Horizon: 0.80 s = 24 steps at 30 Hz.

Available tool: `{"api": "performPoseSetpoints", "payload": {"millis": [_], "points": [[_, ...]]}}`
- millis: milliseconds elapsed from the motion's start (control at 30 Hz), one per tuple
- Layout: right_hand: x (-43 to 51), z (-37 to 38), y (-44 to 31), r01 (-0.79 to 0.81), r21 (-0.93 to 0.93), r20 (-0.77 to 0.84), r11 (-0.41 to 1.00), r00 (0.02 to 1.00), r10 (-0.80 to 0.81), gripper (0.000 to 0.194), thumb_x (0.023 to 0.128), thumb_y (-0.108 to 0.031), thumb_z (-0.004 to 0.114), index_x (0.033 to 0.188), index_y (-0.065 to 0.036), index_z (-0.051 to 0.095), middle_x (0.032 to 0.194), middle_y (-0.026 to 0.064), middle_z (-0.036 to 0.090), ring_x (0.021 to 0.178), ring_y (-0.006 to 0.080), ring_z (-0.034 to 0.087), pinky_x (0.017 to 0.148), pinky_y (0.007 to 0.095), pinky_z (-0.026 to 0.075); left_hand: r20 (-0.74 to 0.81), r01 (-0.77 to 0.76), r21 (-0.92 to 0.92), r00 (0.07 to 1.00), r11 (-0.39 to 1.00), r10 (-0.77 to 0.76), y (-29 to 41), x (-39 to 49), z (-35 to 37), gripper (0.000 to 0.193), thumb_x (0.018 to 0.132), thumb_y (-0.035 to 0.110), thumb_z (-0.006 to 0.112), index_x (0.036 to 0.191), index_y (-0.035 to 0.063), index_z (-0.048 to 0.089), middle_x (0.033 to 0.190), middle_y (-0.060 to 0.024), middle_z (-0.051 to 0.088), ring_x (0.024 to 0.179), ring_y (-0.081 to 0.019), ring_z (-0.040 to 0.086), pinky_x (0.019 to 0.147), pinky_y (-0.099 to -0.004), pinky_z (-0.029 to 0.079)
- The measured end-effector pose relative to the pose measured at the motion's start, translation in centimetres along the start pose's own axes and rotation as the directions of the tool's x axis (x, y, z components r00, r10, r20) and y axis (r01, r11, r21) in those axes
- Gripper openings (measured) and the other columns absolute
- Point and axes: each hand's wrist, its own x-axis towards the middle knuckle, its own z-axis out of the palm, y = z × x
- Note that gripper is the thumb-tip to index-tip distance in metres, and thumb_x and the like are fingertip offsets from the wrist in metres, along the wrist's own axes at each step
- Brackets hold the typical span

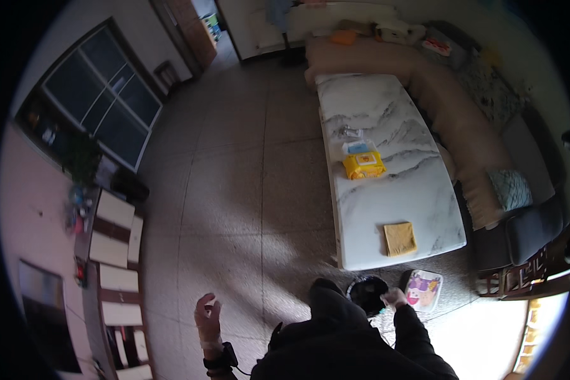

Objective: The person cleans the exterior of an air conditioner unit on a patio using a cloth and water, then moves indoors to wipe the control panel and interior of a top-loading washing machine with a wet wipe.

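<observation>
My left hand [208, 319] is raised over the floor at the lower left. Its fingers curl toward the thumb with a gap between them, and I see nothing held. A dark band with a small device and a cable sits on that wrist. My right hand [395, 298] is at the right edge of a black bin [368, 292], which stands on the floor by my knee. Something small and teal shows just below those fingers; whether they grip it is too small to tell. Right of this hand lies a white tray or lid with a purple and pink pattern [425, 290].
A marble-patterned table [361, 204] carries a folded yellow cloth [400, 239], a yellow wipes pack [364, 165] and a clear plastic package [351, 132]. A covered corner sofa [460, 142] runs behind it. Cabinets [118, 278] line the left wall beyond the tiled floor [228, 199].
</observation>
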Motion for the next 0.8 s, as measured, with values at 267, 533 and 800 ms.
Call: {"api": "performPoseSetpoints", "payload": {"millis": [267,533,800], "points": [[14.1,-19.2,-23.6,-0.061,0.070,-0.198,0.996,0.977,0.073,0.043,0.076,-0.053,0.052,0.081,-0.013,0.067,0.088,0.0106,0.064,0.088,0.0290,0.060,0.077,0.0389,0.047,-0.012,-0.095,-0.027,0.995,0.995,0.094,5.0,15.3,1.3,0.028,0.078,0.011,0.061,0.105,0.0018,0.057,0.104,-0.0088,0.059,0.079,-0.0147,0.049,0.073,-0.0278,0.041],[24.2,-21.9,-23.6,-0.245,0.636,-0.314,0.731,0.783,0.536,0.030,0.068,-0.035,0.065,0.061,-0.006,0.066,0.057,0.0091,0.061,0.059,0.0212,0.060,0.059,0.0357,0.047,0.027,-0.244,-0.096,0.968,0.965,0.248,6.2,33.4,5.5,0.025,0.079,0.009,0.061,0.103,0.0030,0.058,0.099,-0.0054,0.059,0.075,-0.0116,0.049,0.068,-0.0252,0.042],[26.2,-27.1,-25.4,-0.118,0.766,-0.467,0.632,0.574,0.673,0.040,0.073,-0.036,0.065,0.099,-0.005,0.065,0.094,0.0147,0.065,0.090,0.0232,0.063,0.078,0.0322,0.048,0.221,-0.283,-0.332,0.904,0.900,0.365,15.1,49.5,12.7,0.023,0.081,0.008,0.062,0.103,0.0048,0.059,0.094,0.0014,0.057,0.078,-0.0088,0.046,0.074,-0.0234,0.040]]}}
